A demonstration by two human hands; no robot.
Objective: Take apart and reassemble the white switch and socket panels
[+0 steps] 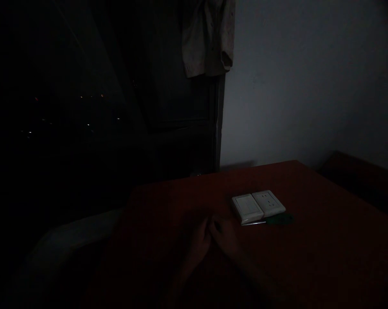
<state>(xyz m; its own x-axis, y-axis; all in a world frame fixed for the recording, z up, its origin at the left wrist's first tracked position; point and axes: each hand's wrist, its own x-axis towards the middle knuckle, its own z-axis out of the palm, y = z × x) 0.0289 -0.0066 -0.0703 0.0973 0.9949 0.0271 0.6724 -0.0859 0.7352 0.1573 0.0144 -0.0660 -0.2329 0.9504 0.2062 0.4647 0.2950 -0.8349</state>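
Note:
The room is very dark. My left hand (pixel 195 249) and my right hand (pixel 227 240) lie on a red table (pixel 325 240), fingers stretched out and fingertips meeting near the table's middle. I see nothing in either hand. Just right of my right hand lie two white wall plates side by side: a switch plate (pixel 246 207) and a socket plate (pixel 269 202). A screwdriver with a green handle (pixel 279 219) rests against their near edge, its metal shaft pointing left toward my right hand.
A pale wall (pixel 309 86) stands behind the table. A dark door (pixel 181 107) is at the back left, with a light cloth (pixel 208 38) hanging over its top. A dark low piece of furniture (pixel 357 176) is at the far right.

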